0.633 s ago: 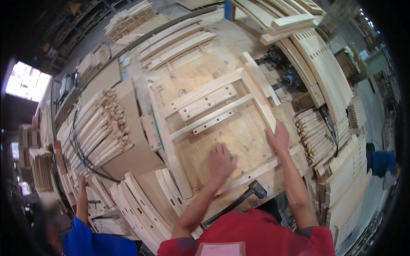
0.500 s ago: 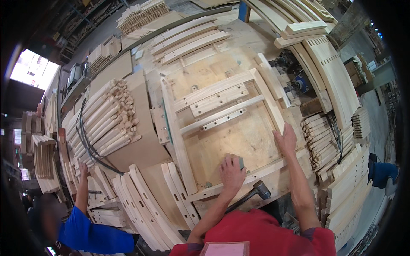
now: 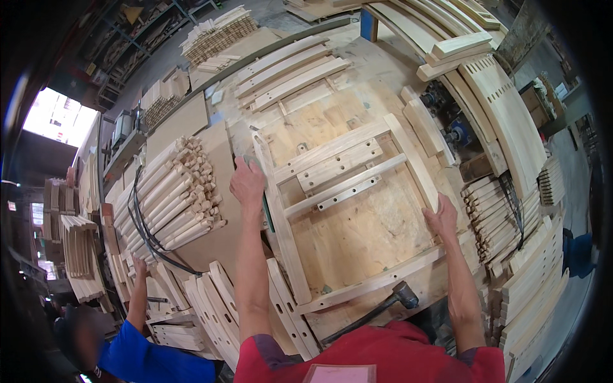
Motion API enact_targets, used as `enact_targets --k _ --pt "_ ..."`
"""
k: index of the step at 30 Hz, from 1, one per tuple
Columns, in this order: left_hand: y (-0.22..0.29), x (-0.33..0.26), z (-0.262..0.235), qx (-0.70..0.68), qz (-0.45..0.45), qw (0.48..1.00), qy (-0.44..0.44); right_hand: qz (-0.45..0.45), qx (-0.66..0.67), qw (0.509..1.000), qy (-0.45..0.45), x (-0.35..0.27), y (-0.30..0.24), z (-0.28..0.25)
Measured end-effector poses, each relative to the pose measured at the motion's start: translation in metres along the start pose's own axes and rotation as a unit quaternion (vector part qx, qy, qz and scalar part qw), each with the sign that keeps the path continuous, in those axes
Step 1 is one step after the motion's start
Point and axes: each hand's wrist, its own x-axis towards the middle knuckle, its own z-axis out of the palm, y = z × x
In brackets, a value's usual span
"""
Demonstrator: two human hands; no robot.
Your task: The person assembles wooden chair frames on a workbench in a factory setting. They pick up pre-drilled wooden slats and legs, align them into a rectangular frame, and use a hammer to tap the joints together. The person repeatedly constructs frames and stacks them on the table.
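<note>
One wooden frame (image 3: pixel 347 185) lies on the workbench (image 3: pixel 396 223), in mid-view, with two side rails and two crossbars; two hands attend it. The right hand (image 3: pixel 442 220), at the frame's four o'clock, grasps the right rail's lower end between thumb and fingers; the left hand (image 3: pixel 247 183), at nine o'clock just beside the left rail, has curled fingers by a partly hidden grey-green piece (image 3: pixel 254 166); one cannot tell whether they clench it. One hammer (image 3: pixel 403 295) rests at five; two stick bundles stand at nine (image 3: pixel 175 198) and three (image 3: pixel 491 220); one blue-sleeved co-worker (image 3: pixel 156 354) is at eight; shelving (image 3: pixel 131 48) stands at ten.
</note>
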Motion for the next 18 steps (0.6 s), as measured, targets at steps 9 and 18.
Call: enact_targets --k 9,18 --pt "0.008 0.027 0.029 0.108 0.041 0.985 -0.126 -0.005 0.015 1.0 0.003 -0.001 -0.002 -0.003" --pt "-0.002 0.031 0.04 0.019 -0.049 0.983 -0.179 0.021 -0.001 1.0 0.005 -0.001 0.003 0.0"
